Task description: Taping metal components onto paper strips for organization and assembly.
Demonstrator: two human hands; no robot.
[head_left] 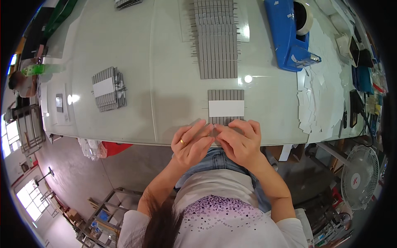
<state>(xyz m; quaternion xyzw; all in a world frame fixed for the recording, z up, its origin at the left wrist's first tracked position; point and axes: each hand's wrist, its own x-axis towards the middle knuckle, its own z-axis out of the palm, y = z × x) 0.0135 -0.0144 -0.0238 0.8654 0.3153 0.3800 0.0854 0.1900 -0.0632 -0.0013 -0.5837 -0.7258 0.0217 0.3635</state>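
Standing beside the seated person, I see both hands meeting at the near edge of the pale surface, the left hand with a gold ring and the right hand drawn close, fingertips of each pressed together around something small and thin at the bottom of a banded bundle of grey strips. That bundle lies flat just beyond the fingers, a white paper band across its middle, and its near end is hidden under the fingertips, so I cannot tell exactly what is pinched, only that both grips are closed on or at the strips' near ends. Because the bundle sits right at the edge above the person's lap, a tug toward the body could, I judge, slide it off the surface or pull single strips out from under the band, loosening the pack. Thin wires poke from the sides of the strips, and these might snag a finger or bend if the hands press unevenly. Farther off, a long row of loose grey strips waits up the surface; another banded bundle rests well to the left, and a blue tape dispenser and scattered white paper slips lie to the right, far enough that an elbow would hardly disturb them.
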